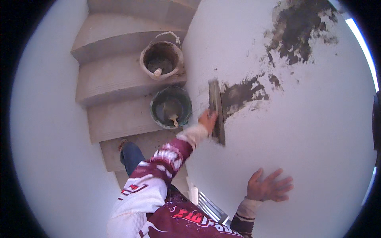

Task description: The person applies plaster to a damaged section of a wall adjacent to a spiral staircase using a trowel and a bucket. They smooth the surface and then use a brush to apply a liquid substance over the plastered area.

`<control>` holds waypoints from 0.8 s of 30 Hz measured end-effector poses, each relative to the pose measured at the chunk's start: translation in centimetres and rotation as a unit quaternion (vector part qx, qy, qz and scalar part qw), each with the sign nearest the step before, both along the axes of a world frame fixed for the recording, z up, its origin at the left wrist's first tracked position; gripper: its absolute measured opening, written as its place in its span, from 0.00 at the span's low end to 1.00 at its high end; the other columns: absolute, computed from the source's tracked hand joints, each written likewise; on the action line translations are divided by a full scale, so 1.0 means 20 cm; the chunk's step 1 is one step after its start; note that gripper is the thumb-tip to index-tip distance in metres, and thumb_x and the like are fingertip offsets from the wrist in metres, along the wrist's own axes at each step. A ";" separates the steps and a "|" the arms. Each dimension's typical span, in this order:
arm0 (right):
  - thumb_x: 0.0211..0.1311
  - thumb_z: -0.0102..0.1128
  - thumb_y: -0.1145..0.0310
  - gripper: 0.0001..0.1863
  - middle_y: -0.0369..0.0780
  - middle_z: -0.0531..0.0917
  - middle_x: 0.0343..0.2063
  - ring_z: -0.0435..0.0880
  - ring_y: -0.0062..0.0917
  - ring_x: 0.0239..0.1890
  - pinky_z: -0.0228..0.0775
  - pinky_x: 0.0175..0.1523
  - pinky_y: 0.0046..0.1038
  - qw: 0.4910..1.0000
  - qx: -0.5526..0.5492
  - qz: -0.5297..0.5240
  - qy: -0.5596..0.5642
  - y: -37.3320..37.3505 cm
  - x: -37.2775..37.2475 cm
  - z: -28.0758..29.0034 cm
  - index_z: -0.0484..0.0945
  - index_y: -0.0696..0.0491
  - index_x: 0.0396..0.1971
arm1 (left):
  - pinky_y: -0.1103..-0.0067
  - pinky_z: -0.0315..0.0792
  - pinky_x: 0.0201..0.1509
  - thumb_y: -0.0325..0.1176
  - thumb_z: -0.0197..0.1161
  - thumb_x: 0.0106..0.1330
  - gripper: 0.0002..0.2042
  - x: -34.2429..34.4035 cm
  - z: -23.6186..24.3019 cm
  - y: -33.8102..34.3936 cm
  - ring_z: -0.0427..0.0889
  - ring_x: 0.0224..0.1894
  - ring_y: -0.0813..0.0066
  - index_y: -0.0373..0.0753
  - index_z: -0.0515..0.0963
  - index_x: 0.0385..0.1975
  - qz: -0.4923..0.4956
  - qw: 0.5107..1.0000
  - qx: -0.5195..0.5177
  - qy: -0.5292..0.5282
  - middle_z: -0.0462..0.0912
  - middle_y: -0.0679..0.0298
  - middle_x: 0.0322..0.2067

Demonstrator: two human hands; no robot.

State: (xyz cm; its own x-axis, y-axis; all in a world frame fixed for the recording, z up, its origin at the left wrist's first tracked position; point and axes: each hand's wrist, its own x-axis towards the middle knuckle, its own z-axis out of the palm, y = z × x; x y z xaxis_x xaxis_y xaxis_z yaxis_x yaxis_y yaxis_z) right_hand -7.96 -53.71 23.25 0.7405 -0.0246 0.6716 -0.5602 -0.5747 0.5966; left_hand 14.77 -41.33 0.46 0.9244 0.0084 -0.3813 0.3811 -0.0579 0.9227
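Left grip (208,120) clasps float (216,95), edge beside grey plaster (242,95); right grip (266,188) spread, open wall (317,158) around.

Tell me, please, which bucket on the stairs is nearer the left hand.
The green bucket; the pale bucket stands one step higher, farther from the left hand.

Grey-brown steps (119,117) run beside a pale left wall (43,111) — a bright strip (364,53) glows far right.

Beige stairs (109,77), pale bucket (174,70), green bucket (182,97)
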 end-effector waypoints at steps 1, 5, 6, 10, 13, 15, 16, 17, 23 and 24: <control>0.56 0.54 0.42 0.45 0.57 0.46 0.70 0.35 0.57 0.72 0.19 0.66 0.64 1.000 0.002 -0.011 -0.003 -0.02 0.00 -0.01 0.53 0.48 0.70 | 0.64 0.74 0.47 0.54 0.58 0.63 0.23 -0.18 -0.01 -0.07 0.82 0.40 0.46 0.38 0.75 0.43 -0.018 0.999 -0.018 0.045 0.81 0.43 0.40; 0.57 0.52 0.42 0.45 0.57 0.47 0.70 0.36 0.57 0.72 0.19 0.67 0.63 1.000 -0.022 -0.006 0.014 0.00 0.01 -0.01 0.52 0.48 0.71 | 0.66 0.74 0.45 0.55 0.60 0.61 0.25 -0.41 -0.22 -0.15 0.83 0.39 0.49 0.36 0.74 0.42 0.034 0.999 0.003 -0.041 0.81 0.42 0.37; 0.58 0.52 0.42 0.45 0.57 0.47 0.70 0.36 0.57 0.72 0.18 0.67 0.63 1.000 -0.024 0.005 0.015 0.00 0.02 -0.01 0.52 0.48 0.71 | 0.66 0.75 0.44 0.55 0.60 0.61 0.25 -0.34 -0.25 -0.12 0.83 0.38 0.49 0.35 0.74 0.41 0.063 0.997 0.009 -0.040 0.81 0.42 0.36; 0.58 0.51 0.42 0.45 0.57 0.46 0.70 0.34 0.56 0.72 0.17 0.67 0.62 1.000 -0.020 0.006 0.009 0.03 0.01 0.00 0.50 0.48 0.71 | 0.63 0.73 0.49 0.50 0.60 0.63 0.21 0.30 -0.08 0.13 0.81 0.44 0.48 0.34 0.75 0.40 0.042 0.999 -0.032 0.013 0.82 0.44 0.38; 0.59 0.49 0.41 0.45 0.57 0.46 0.70 0.34 0.56 0.72 0.16 0.67 0.62 1.000 -0.026 -0.013 0.011 0.00 0.00 0.00 0.50 0.48 0.71 | 0.63 0.73 0.50 0.49 0.60 0.64 0.21 0.17 0.11 0.08 0.80 0.45 0.45 0.35 0.75 0.43 0.011 0.999 -0.017 -0.045 0.82 0.43 0.38; 0.60 0.48 0.41 0.44 0.57 0.45 0.70 0.33 0.56 0.73 0.16 0.67 0.61 0.999 -0.030 -0.015 0.009 -0.01 0.01 -0.01 0.50 0.48 0.71 | 0.63 0.73 0.51 0.49 0.59 0.65 0.21 -0.10 0.13 -0.02 0.80 0.46 0.43 0.36 0.74 0.46 -0.020 0.995 0.010 -0.101 0.82 0.43 0.39; 0.60 0.48 0.40 0.44 0.57 0.45 0.70 0.33 0.55 0.73 0.15 0.67 0.61 0.999 -0.028 -0.014 0.013 -0.01 -0.01 -0.01 0.50 0.48 0.71 | 0.63 0.72 0.52 0.49 0.59 0.65 0.21 -0.32 0.13 -0.07 0.79 0.47 0.42 0.37 0.74 0.47 -0.045 0.994 0.006 -0.097 0.81 0.43 0.40; 0.60 0.47 0.40 0.44 0.57 0.44 0.70 0.32 0.55 0.73 0.15 0.67 0.61 1.000 -0.029 -0.009 0.006 -0.01 0.00 -0.01 0.50 0.47 0.71 | 0.63 0.72 0.52 0.49 0.58 0.65 0.22 -0.49 0.07 -0.11 0.79 0.47 0.41 0.36 0.73 0.48 -0.040 0.993 -0.018 -0.110 0.81 0.43 0.41; 0.60 0.48 0.40 0.43 0.56 0.45 0.70 0.32 0.55 0.73 0.14 0.67 0.62 1.000 -0.004 0.003 -0.004 -0.01 0.00 -0.02 0.51 0.45 0.71 | 0.62 0.72 0.50 0.52 0.60 0.63 0.25 -0.03 0.00 -0.03 0.79 0.45 0.43 0.34 0.74 0.46 0.078 0.991 0.033 -0.101 0.82 0.44 0.41; 0.60 0.49 0.40 0.43 0.56 0.45 0.70 0.32 0.56 0.73 0.14 0.67 0.62 1.000 -0.001 0.000 -0.003 -0.01 -0.02 -0.03 0.52 0.45 0.71 | 0.64 0.72 0.51 0.50 0.61 0.63 0.25 0.19 0.09 0.06 0.80 0.47 0.47 0.33 0.73 0.47 0.040 0.991 0.021 -0.124 0.81 0.43 0.42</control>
